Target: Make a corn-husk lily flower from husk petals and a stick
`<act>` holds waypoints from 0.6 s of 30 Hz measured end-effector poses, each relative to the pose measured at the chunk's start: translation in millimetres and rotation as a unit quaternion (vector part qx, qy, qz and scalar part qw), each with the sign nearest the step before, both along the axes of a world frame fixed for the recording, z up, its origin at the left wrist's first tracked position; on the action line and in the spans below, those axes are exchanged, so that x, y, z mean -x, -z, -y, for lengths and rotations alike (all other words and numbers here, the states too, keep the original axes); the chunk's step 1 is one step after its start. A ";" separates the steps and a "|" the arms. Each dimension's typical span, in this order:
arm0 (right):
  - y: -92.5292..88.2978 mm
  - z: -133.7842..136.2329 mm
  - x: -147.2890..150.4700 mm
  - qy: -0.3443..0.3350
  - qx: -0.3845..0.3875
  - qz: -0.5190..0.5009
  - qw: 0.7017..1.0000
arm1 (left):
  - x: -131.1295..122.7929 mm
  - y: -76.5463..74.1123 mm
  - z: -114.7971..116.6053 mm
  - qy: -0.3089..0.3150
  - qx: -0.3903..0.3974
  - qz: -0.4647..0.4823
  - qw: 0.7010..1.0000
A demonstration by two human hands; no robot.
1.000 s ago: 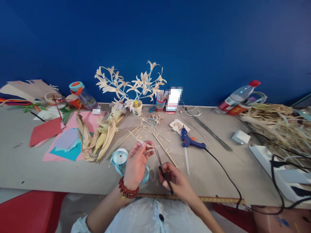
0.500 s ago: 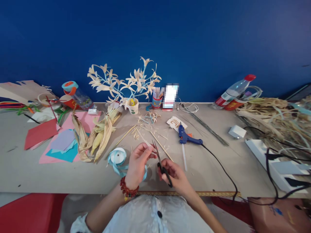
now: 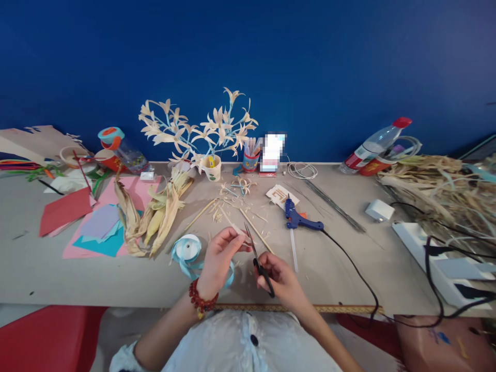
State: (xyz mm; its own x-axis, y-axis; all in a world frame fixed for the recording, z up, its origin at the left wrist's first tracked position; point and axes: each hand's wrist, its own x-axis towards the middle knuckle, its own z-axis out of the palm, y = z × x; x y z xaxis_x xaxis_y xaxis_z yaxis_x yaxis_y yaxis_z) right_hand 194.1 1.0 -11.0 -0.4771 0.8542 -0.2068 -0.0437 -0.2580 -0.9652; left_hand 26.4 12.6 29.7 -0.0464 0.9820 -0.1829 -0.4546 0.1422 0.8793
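Note:
My left hand, with a red bead bracelet at the wrist, pinches a thin pale strip that looks like corn husk. My right hand grips black-handled scissors. Their narrow blades point up and away, right beside my left fingertips; whether they touch the strip I cannot tell. A roll of light blue ribbon lies left of my left hand, its loose end passing behind the wrist. Husk scraps and a thin stick lie beyond my fingers.
A blue glue gun with a trailing cord lies to the right. Husk flowers stand in a small cup at the back. Corn husks and coloured paper lie left. A white power strip is at the right.
Both hands have stayed nearly in place. The scissors have shifted very slightly to the right, and their blades look a little closer together.

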 end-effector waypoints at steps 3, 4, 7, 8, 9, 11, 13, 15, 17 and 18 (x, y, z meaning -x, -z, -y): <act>0.1 0.4 -0.3 0.004 0.003 0.003 1.000 | 3.1 -0.4 -1.4 0.005 -0.012 -0.034 0.999; 0.2 0.5 -0.4 0.003 0.006 0.003 1.000 | 4.2 -0.6 -1.9 0.008 -0.014 -0.044 0.999; 0.7 0.5 -0.9 0.000 0.010 0.009 1.000 | 7.8 -1.1 -3.2 0.025 -0.021 -0.071 0.997; 0.8 0.5 -1.1 -0.001 0.010 0.013 1.000 | 9.1 -1.2 -3.6 0.030 -0.023 -0.080 0.996; 1.0 0.5 -1.4 -0.001 0.009 0.018 1.000 | 10.4 -1.2 -4.0 0.035 -0.024 -0.088 0.995; 1.5 0.8 -2.1 0.000 0.010 0.026 1.000 | 13.1 -1.4 -4.9 0.048 -0.025 -0.099 0.994; 2.3 1.2 -2.8 -0.003 0.015 0.032 0.999 | 15.7 -2.1 -5.8 0.064 -0.026 -0.105 0.992; 3.5 1.9 -3.4 -0.004 0.018 0.038 0.999 | 18.0 -3.5 -6.6 0.079 -0.027 -0.113 0.990; 4.8 2.6 -3.7 -0.007 0.016 0.043 0.999 | 19.9 -5.4 -7.0 0.088 -0.028 -0.124 0.988; 5.2 2.9 -3.8 -0.007 0.014 0.044 0.999 | 20.7 -6.4 -7.0 0.091 -0.028 -0.131 0.987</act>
